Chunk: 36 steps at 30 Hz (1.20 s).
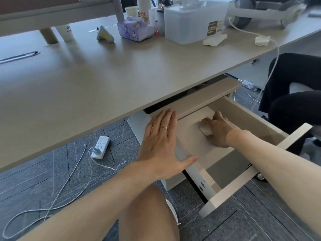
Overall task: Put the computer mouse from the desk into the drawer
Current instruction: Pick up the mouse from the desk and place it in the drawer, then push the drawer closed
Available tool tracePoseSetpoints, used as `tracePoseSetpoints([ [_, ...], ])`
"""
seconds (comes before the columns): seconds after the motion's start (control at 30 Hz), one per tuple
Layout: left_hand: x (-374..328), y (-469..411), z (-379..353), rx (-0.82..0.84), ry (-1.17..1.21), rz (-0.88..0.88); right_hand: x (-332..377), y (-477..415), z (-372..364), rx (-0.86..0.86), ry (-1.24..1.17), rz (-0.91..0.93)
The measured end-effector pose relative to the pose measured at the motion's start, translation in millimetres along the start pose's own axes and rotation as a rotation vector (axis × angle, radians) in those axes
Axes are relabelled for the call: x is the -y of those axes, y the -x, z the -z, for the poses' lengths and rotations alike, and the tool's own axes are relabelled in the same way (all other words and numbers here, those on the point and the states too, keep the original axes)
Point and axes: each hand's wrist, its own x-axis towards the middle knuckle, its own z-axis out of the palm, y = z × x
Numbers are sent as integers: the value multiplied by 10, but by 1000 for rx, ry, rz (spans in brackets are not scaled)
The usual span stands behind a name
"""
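The drawer under the desk is pulled out wide. My right hand reaches down inside it and is curled around a pale computer mouse, which rests on the drawer's white floor. Only the mouse's left end shows past my fingers. My left hand hovers flat, fingers spread, over the drawer's left side wall, holding nothing; a ring is on one finger.
On the desk's far side stand a purple tissue pack, a clear plastic box, paper cups and crumpled tissues. A white power strip and loose cables lie on the grey carpet. A black chair stands right of the drawer.
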Motion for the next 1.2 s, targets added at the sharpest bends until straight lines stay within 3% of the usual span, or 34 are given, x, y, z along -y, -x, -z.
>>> tracePoseSetpoints([
  [0.63, -9, 0, 29, 34, 6, 14, -53, 107, 80, 32, 54, -16],
  [0.83, -9, -3, 66, 60, -4, 27, -41, 700, 394, -275, -66, 102],
  [0.97, -26, -13, 94, 71, -13, 38, -86, 1292, 139, -512, -266, 163],
  [1.07, -39, -15, 135, 98, -29, 42, -76, 1492, -162, -716, -495, -52],
  [1.2, -71, -13, 188, 109, -35, 51, -17, 1588, -298, -778, -871, -379],
])
